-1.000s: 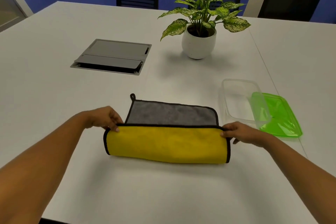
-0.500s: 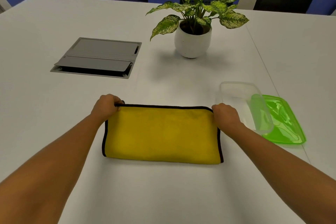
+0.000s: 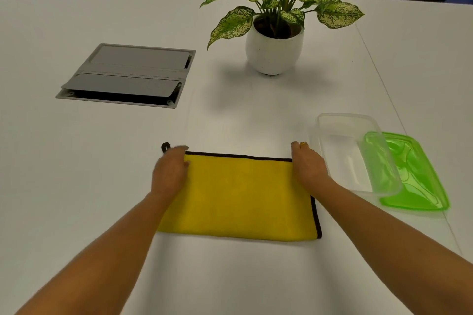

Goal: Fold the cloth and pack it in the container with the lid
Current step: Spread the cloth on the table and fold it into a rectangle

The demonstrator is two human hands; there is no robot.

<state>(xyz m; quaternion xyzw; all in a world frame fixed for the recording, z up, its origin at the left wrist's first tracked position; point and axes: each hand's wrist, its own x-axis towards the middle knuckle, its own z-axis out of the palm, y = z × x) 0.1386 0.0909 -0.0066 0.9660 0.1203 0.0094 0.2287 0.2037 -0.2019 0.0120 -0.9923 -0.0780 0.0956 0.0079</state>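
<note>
Yellow cloth folded once, flat on white worktop, long axis left-right, black-trimmed open edge facing away, fold nearest person. Hanging loop pokes out at far left corner. Left hand and right hand flat, fingers extended, pressing far corners. Clear container just right of cloth, resting partly on green lid.
</note>
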